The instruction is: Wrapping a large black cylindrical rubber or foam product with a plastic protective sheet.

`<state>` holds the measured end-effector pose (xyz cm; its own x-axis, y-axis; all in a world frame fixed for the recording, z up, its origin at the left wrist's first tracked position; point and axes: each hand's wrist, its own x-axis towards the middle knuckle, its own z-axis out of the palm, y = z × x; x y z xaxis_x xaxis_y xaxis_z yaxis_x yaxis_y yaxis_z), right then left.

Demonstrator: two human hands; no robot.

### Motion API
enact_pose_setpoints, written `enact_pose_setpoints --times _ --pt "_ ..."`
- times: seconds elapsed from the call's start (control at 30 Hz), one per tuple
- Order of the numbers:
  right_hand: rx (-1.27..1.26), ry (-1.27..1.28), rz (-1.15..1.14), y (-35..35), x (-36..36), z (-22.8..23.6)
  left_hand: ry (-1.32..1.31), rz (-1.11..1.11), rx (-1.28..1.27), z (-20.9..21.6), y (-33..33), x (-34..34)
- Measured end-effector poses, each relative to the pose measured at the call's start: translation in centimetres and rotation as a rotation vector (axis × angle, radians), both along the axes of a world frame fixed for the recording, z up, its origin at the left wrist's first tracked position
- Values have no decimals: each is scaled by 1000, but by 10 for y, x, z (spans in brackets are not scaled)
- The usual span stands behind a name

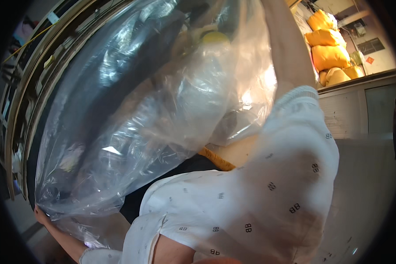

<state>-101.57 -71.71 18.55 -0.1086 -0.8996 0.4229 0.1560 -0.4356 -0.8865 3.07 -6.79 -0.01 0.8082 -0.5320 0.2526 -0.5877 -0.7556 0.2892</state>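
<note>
apparently mid-spread: clear plastic sheet [163, 103], left hand [40, 215] clamped on its edge, right hand's grip unseen, steady tension likely needed next.

Workshop, apparently | signs — stacked yellow bundles [331, 57] | clear plastic sheeting [158, 101]

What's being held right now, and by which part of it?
The clear plastic sheeting is held by the left hand at its lower-left edge. The right hand is out of view, so its hold cannot be told.
</note>
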Motion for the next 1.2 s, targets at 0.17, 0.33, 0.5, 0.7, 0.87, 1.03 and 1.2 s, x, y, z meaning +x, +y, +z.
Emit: enact_pose_setpoints --times 0.17,0.33,0.5,0.7,0.87,1.03,1.2 --pt "-763 705 -359 85 218 -52 242 2 -211 -3 48 -8" --pt "-466 1800 172 97 238 -92 217 115 86 6 118 -5" --pt "138 1690 -105 33 248 -119 264 59 -130 -14 66 56" --pt "-64 1280 70 22 235 -127 547 118 -315 -13 -23 -51" --pt "27 1649 -205 -29 219 -135 -212 154 -434 -8 -89 -90" --pt "-325 728 554 125 421 -90 -389 258 -566 -3 -65 -84" --pt "310 -158 1938 429 493 -20 -298 300 -713 -1 -83 -101"
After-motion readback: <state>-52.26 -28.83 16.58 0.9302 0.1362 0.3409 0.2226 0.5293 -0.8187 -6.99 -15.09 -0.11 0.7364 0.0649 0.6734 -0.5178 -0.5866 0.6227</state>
